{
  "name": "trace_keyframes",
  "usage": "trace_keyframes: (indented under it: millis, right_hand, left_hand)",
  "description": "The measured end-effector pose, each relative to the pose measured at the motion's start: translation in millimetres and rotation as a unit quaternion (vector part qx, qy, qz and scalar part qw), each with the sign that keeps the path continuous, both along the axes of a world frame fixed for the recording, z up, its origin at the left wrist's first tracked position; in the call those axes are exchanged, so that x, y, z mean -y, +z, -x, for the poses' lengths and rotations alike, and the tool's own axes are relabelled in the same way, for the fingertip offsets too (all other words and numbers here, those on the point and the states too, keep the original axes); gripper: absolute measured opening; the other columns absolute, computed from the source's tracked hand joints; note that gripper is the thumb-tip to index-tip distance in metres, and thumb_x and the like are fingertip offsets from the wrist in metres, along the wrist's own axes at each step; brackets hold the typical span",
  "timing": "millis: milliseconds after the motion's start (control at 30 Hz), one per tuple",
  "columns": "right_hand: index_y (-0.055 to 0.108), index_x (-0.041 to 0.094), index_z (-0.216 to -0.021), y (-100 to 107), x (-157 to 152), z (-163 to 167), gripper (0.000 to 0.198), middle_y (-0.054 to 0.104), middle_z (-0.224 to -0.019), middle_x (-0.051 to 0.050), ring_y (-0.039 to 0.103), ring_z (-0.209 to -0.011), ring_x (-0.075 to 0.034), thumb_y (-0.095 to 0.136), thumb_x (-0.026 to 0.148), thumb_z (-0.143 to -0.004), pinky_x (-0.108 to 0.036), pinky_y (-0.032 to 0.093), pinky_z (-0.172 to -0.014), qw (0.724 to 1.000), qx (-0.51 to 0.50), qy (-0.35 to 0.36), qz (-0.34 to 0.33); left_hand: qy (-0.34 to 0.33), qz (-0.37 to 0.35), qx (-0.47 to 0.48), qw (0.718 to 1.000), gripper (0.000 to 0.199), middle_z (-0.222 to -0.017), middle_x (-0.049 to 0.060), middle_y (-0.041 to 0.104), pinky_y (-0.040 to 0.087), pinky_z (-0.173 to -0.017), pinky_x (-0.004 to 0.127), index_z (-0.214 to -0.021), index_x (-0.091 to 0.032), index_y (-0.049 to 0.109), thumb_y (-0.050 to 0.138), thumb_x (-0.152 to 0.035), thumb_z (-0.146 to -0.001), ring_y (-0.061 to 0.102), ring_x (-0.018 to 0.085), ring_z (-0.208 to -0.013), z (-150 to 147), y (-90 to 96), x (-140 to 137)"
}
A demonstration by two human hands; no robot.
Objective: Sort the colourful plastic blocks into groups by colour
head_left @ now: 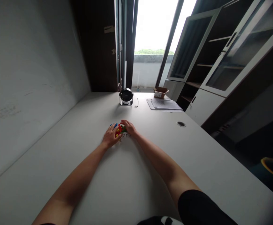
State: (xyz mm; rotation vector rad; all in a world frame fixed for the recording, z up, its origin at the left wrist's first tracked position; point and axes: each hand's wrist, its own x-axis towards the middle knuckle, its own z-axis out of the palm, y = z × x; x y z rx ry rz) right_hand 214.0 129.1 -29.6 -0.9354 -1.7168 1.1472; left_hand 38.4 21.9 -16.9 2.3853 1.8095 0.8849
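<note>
A small heap of colourful plastic pieces (119,129), in red, blue, yellow, green and white, lies on the white table (122,178). They look like toy bricks, but single shapes are too small to make out. My left hand (111,136) rests over the heap's left side, fingers stretched out and thumb apart. On the opposite side my right hand (128,127) curves around the green and white pieces, its fingers reaching over the back. Both hands touch or nearly touch the heap, covering part of it. Neither visibly grips a piece.
A round black device on a silver stand (126,96) stands at the far end, with a thin cord (137,103) beside it. Papers (165,104) and an open cardboard box (160,93) lie back right. A cable hole (181,124) is near the right edge. A wall (40,93) borders the left.
</note>
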Motion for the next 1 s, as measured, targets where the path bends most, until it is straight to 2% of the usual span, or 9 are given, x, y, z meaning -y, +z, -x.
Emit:
trace_keyframes:
  millis: [133, 267, 367, 500, 667, 767, 833, 900, 1000]
  right_hand:
    - [0.069, 0.029, -0.125, -1, -3, 0, 0.044, 0.069, -0.13, -0.003, 0.062, -0.123, -0.023, 0.042, 0.054, -0.1, -0.044, 0.046, -0.111, 0.998, 0.039, 0.003, -0.039]
    - [0.067, 0.031, -0.131, 3, 0, 0, 0.046, 0.072, -0.124, -0.001, 0.064, -0.12, -0.022, 0.041, 0.055, -0.101, -0.043, 0.046, -0.112, 0.998, 0.06, 0.025, -0.022]
    - [0.065, 0.033, -0.133, 6, 3, -1, 0.047, 0.072, -0.122, 0.0, 0.065, -0.118, -0.023, 0.043, 0.057, -0.1, -0.043, 0.049, -0.108, 0.998, 0.044, 0.048, 0.013]
    - [0.063, 0.03, -0.136, 6, 3, -2, 0.05, 0.072, -0.124, -0.003, 0.066, -0.116, -0.024, 0.042, 0.058, -0.101, -0.043, 0.053, -0.104, 0.995, -0.023, 0.071, 0.066]
    - [0.07, 0.029, -0.126, 4, 1, 0, 0.046, 0.072, -0.122, -0.002, 0.067, -0.112, -0.024, 0.049, 0.059, -0.098, -0.044, 0.053, -0.104, 0.996, -0.003, 0.068, 0.06]
    - [0.068, 0.028, -0.129, 5, 2, -1, 0.049, 0.074, -0.118, -0.004, 0.069, -0.107, -0.024, 0.045, 0.06, -0.098, -0.044, 0.055, -0.099, 0.995, -0.008, 0.08, 0.06]
    - [0.068, 0.026, -0.127, 6, 3, -2, 0.051, 0.074, -0.116, -0.007, 0.069, -0.105, -0.023, 0.043, 0.06, -0.099, -0.044, 0.056, -0.097, 0.996, -0.018, 0.066, 0.06]
    - [0.07, 0.024, -0.121, 5, 4, -4, 0.051, 0.075, -0.113, -0.009, 0.069, -0.104, -0.023, 0.043, 0.061, -0.098, -0.044, 0.056, -0.096, 0.997, -0.034, 0.023, 0.061]
    - [0.071, 0.022, -0.113, 0, 12, -9, 0.051, 0.074, -0.113, -0.01, 0.068, -0.108, -0.024, 0.042, 0.061, -0.097, -0.045, 0.056, -0.095, 0.996, -0.063, -0.033, 0.058]
  left_hand:
    - [0.023, -0.012, 0.019, 0.999, 0.057, -0.156, 0.012, 0.046, 0.031, -0.123, 0.048, -0.143, -0.021, 0.055, 0.057, -0.05, -0.093, 0.041, 0.03, -0.145, 3, 2.6, -4]
    - [0.074, 0.006, 0.074, 0.994, 0.052, -0.15, 0.013, 0.052, 0.035, -0.12, 0.048, -0.137, -0.019, 0.06, 0.056, -0.047, -0.093, 0.044, 0.031, -0.142, 15, 3.4, -17]
    - [0.055, 0.039, 0.115, 0.991, 0.05, -0.141, 0.011, 0.061, 0.042, -0.115, 0.045, -0.135, -0.019, 0.061, 0.051, -0.047, -0.094, 0.054, 0.029, -0.134, 25, 2.4, -25]
    - [0.043, 0.04, 0.142, 0.988, 0.046, -0.129, 0.01, 0.068, 0.046, -0.109, 0.042, -0.129, -0.02, 0.065, 0.048, -0.048, -0.096, 0.061, 0.027, -0.122, 30, 1.9, -25]
    - [0.02, 0.044, 0.134, 0.99, 0.049, -0.139, 0.01, 0.062, 0.046, -0.111, 0.045, -0.135, -0.021, 0.061, 0.051, -0.047, -0.095, 0.057, 0.028, -0.129, 24, 3.9, -22]
    - [0.008, 0.05, 0.128, 0.99, 0.049, -0.138, 0.01, 0.062, 0.046, -0.11, 0.044, -0.136, -0.022, 0.06, 0.052, -0.046, -0.095, 0.057, 0.027, -0.128, 22, 4.9, -21]
    - [0.013, 0.046, 0.136, 0.989, 0.048, -0.136, 0.01, 0.062, 0.047, -0.109, 0.043, -0.136, -0.021, 0.06, 0.051, -0.046, -0.095, 0.058, 0.027, -0.126, 23, 5.3, -20]
    - [0.009, 0.039, 0.139, 0.99, 0.048, -0.136, 0.01, 0.062, 0.046, -0.111, 0.043, -0.136, -0.021, 0.059, 0.051, -0.045, -0.095, 0.058, 0.027, -0.127, 25, 5.5, -18]
    - [-0.022, 0.032, 0.122, 0.992, 0.05, -0.141, 0.009, 0.059, 0.042, -0.115, 0.044, -0.138, -0.022, 0.058, 0.053, -0.047, -0.095, 0.054, 0.026, -0.132, 25, 6.4, -13]
